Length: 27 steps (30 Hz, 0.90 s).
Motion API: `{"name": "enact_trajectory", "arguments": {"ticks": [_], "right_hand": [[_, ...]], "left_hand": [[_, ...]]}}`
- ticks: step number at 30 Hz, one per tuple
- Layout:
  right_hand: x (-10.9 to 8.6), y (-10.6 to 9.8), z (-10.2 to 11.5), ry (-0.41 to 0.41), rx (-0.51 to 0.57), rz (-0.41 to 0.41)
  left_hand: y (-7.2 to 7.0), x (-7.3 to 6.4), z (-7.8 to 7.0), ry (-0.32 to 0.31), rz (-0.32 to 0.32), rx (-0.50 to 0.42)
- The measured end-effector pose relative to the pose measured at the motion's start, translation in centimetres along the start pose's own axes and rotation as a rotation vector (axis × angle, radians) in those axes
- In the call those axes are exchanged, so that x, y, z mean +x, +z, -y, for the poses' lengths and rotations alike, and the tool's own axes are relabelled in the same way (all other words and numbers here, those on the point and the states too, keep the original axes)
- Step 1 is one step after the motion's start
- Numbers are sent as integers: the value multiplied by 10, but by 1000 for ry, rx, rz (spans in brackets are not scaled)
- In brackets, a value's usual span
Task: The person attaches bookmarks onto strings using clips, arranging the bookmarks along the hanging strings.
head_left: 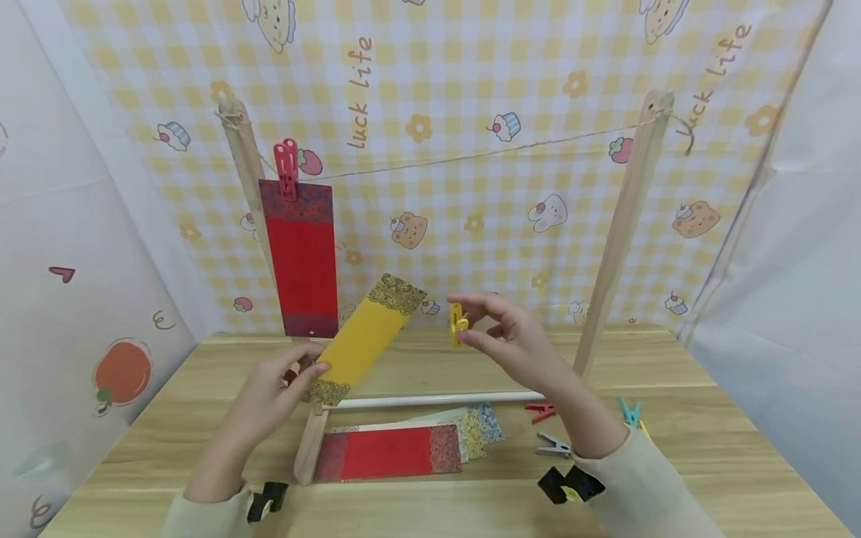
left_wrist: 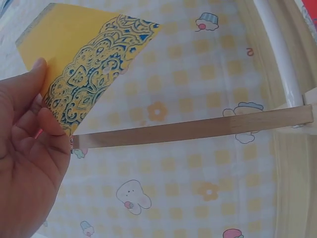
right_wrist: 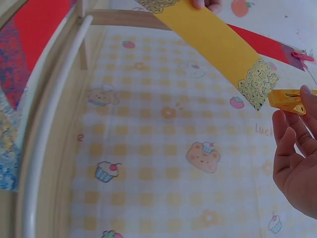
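Between its thumb and fingers my left hand [head_left: 285,377] pinches a yellow paper strip [head_left: 366,340] near its lower left end. The strip has lace-patterned ends and tilts up to the right. My right hand [head_left: 514,336] holds a yellow clothespin [head_left: 457,325] by thumb and fingers; in the right wrist view the clothespin [right_wrist: 287,100] is close beside the strip's patterned end. Above both hands a string [head_left: 471,155] runs between two wooden posts. A red paper strip [head_left: 303,261] hangs from it at the left by a red clothespin [head_left: 287,170].
A stack of patterned strips, a red one [head_left: 390,452] on top, lies on the table in front of a white rod [head_left: 437,400]. The right wooden post [head_left: 622,232] stands behind my right arm. A red clothespin [head_left: 540,411], a grey one [head_left: 554,445] and a teal one [head_left: 629,411] lie at the right.
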State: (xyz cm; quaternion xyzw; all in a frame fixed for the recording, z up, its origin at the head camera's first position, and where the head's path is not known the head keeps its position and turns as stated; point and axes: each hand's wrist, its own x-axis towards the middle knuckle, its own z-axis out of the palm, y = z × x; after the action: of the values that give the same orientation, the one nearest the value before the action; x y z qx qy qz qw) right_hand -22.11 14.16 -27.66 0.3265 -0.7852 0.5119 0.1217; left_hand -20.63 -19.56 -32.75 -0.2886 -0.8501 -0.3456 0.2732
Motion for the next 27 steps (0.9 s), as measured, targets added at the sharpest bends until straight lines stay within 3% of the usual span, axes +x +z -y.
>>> {"name": "enact_trajectory", "arguments": {"ticks": [13,18,27], "right_hand": [[37,9,27,-114,60,-19],[51,13,39,-124,101,-34],[80,16,58,-243,206,-71]], "left_hand": [[0,10,1,18,-218,-52],[2,15,0,42,-269,-130],[3,24,-4,33,-329,-194]]}}
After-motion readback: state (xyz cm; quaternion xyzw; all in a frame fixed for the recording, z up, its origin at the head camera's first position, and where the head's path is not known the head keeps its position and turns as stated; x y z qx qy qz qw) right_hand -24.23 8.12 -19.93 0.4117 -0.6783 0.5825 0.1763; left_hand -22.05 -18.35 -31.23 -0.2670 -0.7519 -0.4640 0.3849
